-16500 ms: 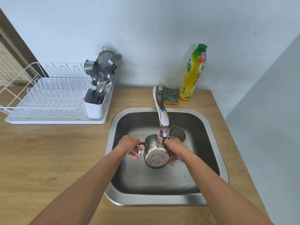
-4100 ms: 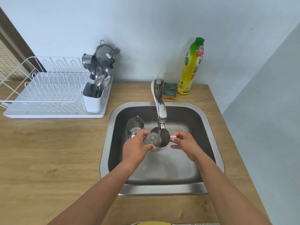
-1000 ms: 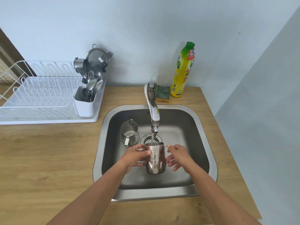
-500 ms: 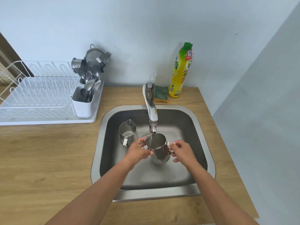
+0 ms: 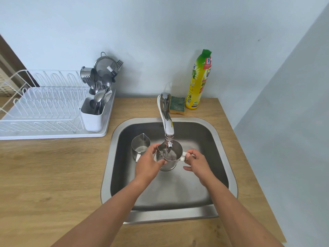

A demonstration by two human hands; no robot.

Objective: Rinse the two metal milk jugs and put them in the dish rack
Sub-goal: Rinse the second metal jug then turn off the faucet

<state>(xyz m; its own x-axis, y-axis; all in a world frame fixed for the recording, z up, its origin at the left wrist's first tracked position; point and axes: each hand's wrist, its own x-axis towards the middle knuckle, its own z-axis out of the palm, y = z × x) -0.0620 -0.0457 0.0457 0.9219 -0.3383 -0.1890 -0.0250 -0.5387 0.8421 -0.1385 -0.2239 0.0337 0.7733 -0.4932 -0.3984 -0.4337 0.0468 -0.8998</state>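
So far neither jug is in the dish rack: the left hand and right hand hold one jug by body and handle under the tap, while the other jug stands in the sink.

Crowded around the faucet
It overhung the held jug; a second jug stood just left; the dish rack lay open.

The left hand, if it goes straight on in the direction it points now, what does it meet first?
The left hand points forward-right into the larger jug that it grips; just beyond is the faucet nozzle. The smaller jug seems left of that line.
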